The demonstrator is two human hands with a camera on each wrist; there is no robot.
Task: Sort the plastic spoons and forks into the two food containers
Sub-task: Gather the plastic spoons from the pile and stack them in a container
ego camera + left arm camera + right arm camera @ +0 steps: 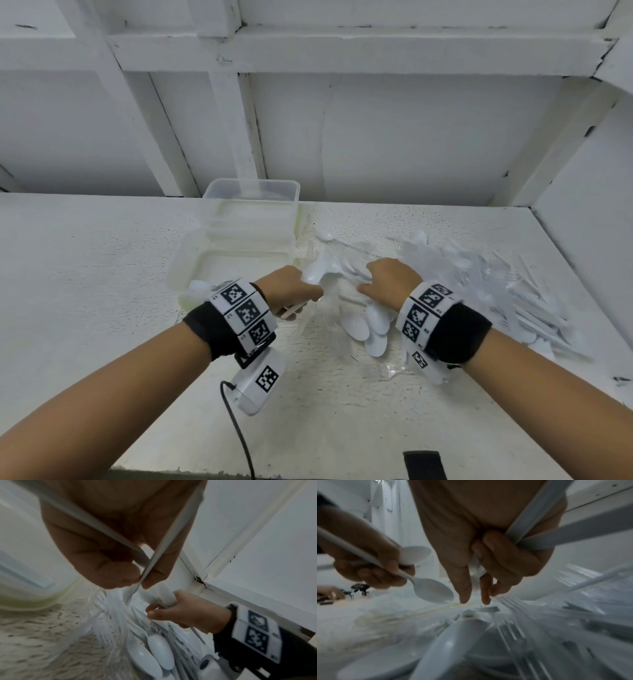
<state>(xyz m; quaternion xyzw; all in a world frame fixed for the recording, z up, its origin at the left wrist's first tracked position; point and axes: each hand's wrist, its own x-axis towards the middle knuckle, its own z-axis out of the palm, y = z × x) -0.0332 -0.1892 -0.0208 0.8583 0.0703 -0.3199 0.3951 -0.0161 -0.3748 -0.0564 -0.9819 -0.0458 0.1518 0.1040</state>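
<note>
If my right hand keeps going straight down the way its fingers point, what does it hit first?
Most likely the pile of plastic spoons and forks on the table: the right hand, already gripping handles, points its fingertips down just above it. The exact gap is unclear.

The right hand (488, 540) hangs over a heap of white cutlery (488, 642), fingers curled around several white handles (537, 520), index finger pointing down. At left, the left hand (368, 563) grips two white spoons (433, 592). Forks (510, 630) lie in the blurred heap.
</note>
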